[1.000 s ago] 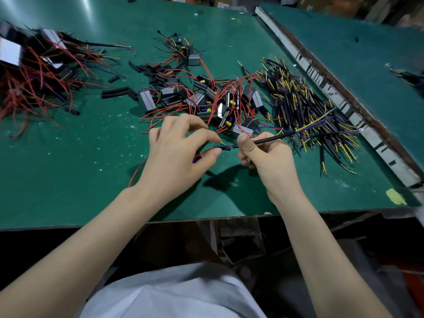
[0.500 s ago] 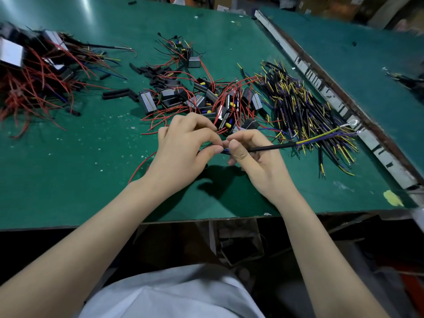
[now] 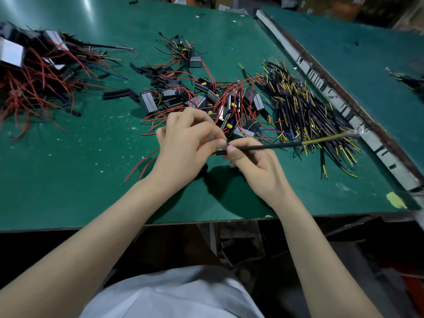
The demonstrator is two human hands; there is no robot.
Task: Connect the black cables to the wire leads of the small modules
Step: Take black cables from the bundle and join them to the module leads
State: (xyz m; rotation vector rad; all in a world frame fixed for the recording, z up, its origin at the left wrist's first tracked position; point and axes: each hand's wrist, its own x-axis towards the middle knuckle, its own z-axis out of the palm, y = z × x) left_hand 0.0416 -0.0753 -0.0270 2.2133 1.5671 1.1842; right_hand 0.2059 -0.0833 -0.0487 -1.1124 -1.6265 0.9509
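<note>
My right hand (image 3: 253, 162) pinches a black cable (image 3: 270, 146) near its left end; the cable runs right, and yellow and purple leads fan out of its far end. My left hand (image 3: 185, 146) pinches the red wire leads (image 3: 142, 162) of a module that is hidden under its fingers. The fingertips of both hands meet over the green table (image 3: 68, 175). Behind the hands lies a heap of small black modules (image 3: 206, 99) with red leads. To the right lies a pile of black cables (image 3: 309, 109) with yellow and purple ends.
A tangle of finished modules with red wires (image 3: 34, 74) lies at the far left. Short black sleeve pieces (image 3: 119, 92) are scattered mid-table. A metal rail (image 3: 332, 95) divides this table from another green table at right. The table's front edge runs just under my forearms.
My two hands have come together, so that the cable's end now meets the left hand's fingertips. The cable's far end has swung a little to the right.
</note>
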